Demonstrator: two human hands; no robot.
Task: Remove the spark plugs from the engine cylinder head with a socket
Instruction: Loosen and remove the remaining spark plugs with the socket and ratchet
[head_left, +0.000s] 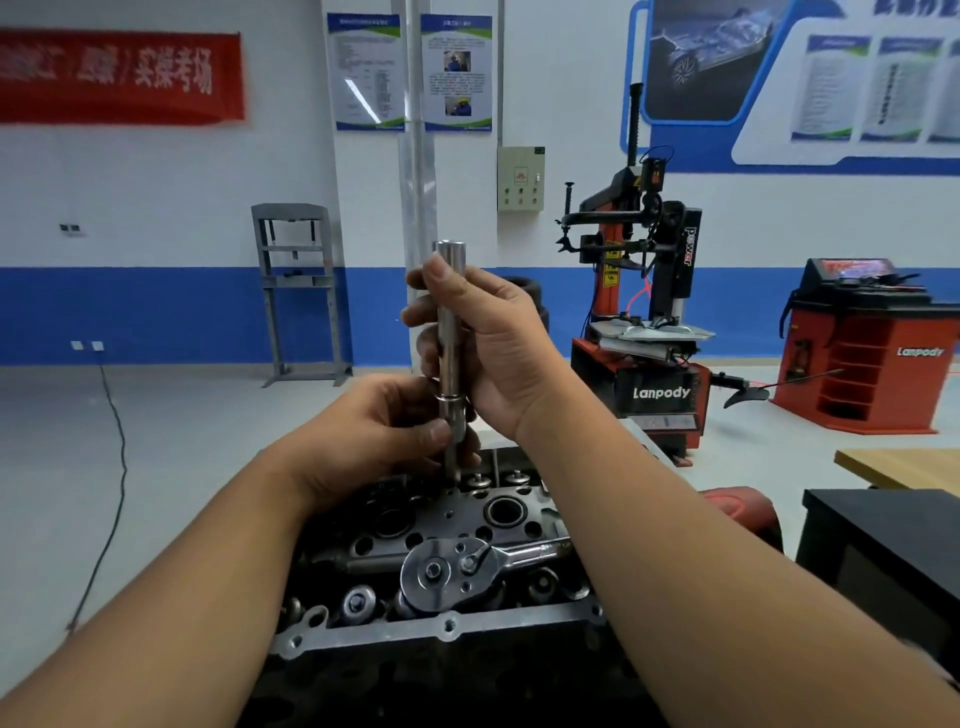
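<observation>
Mid-task, by the look of it — long polished steel socket (448, 332) upright over the dark grey cast cylinder head (467, 519), upper shaft wrapped by right hand (488, 338), lower end pinched by left hand (384, 431). Chrome ratchet wrench (457, 566) lying on the head, unattached — no plug visibly out.

"Lanpody" on tyre changer (661, 393) and wheel balancer (919, 352); "power" on changer's column (690, 247).

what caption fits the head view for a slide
Both hands hold a long socket upright above the cylinder head.
</observation>
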